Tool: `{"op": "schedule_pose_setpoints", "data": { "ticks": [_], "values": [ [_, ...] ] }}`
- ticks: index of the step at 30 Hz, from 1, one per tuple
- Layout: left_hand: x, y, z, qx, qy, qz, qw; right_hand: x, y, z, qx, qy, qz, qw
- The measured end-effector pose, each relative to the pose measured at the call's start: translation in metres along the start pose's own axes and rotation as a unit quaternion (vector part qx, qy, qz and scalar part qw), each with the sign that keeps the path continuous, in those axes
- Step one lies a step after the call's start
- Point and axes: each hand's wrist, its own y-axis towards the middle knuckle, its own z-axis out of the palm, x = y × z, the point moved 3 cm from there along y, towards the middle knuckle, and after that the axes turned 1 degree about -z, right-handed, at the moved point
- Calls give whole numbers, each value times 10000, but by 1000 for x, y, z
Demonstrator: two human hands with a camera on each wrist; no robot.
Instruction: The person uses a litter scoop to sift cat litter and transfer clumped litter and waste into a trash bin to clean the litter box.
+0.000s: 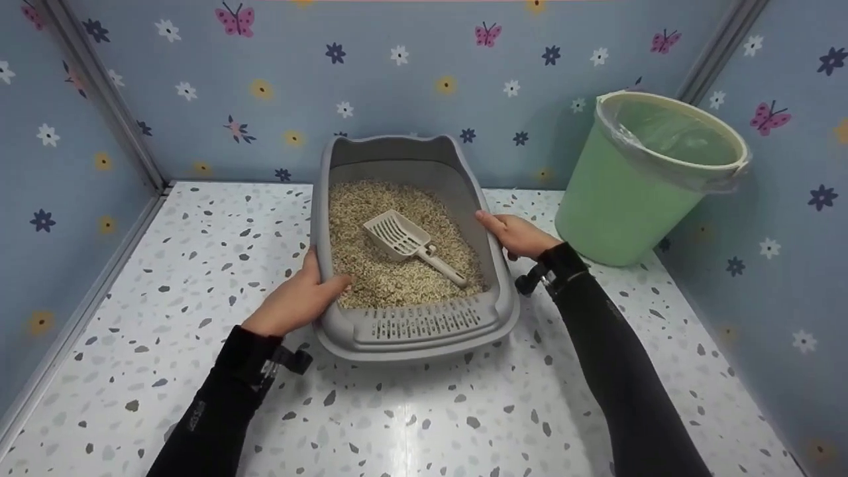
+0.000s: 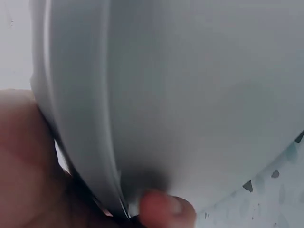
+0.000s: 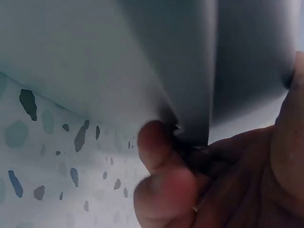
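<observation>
A grey litter box [image 1: 427, 331] with tan pellet litter [image 1: 391, 285] stands against the back wall. On the litter lies a beige slotted litter scoop [image 1: 399, 235], its handle toward the front right. My left hand [image 1: 298, 298] grips the box's left rim, thumb over the inside and fingers under the outer edge. The right rim is held by my right hand [image 1: 520, 235] with the thumb on top. In the right wrist view, curled fingertips [image 3: 164, 194] show beneath the rim; in the left wrist view, a fingertip [image 2: 164, 209] presses against the outer wall.
A green trash bin [image 1: 623, 192] with a clear plastic liner stands at the back right, close beyond my right hand. Blue floral panels [image 1: 397, 86] enclose the speckled white floor [image 1: 397, 417] at the back and both sides.
</observation>
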Motion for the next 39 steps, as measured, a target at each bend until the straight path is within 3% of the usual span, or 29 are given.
{"op": "schedule_pose_setpoints", "data": {
  "ticks": [7, 13, 18, 21, 24, 27, 30, 34, 39],
  "values": [
    [12, 8, -8, 103, -319, 197, 9992, 4, -17, 12, -198, 163, 24, 9997],
    [26, 23, -28, 430, -638, 524, 9957, 16, -43, 29, -365, 419, 56, 9984],
    [30, 33, -46, 743, -670, 650, 9929, 22, -60, 39, -569, 740, 386, 9949],
    [32, 25, -49, 632, -469, 393, 9961, 20, -58, 31, -491, 733, 644, 9940],
    [33, 3, -44, 353, -342, -78, 9988, 13, -45, 13, -446, 759, 800, 9929],
    [34, -22, -31, 107, -351, -371, 9986, 6, -25, -2, -537, 1125, 840, 9886],
    [32, -38, -11, -121, -327, -499, 9981, -2, -11, -9, -647, 1640, 931, 9799],
    [30, -42, 4, -446, -389, -525, 9969, -9, -6, -1, -696, 2229, 1052, 9666],
    [42, -31, -11, -483, -436, -332, 9973, -2, -19, 18, -993, 2533, 1014, 9569]
  ]
}}
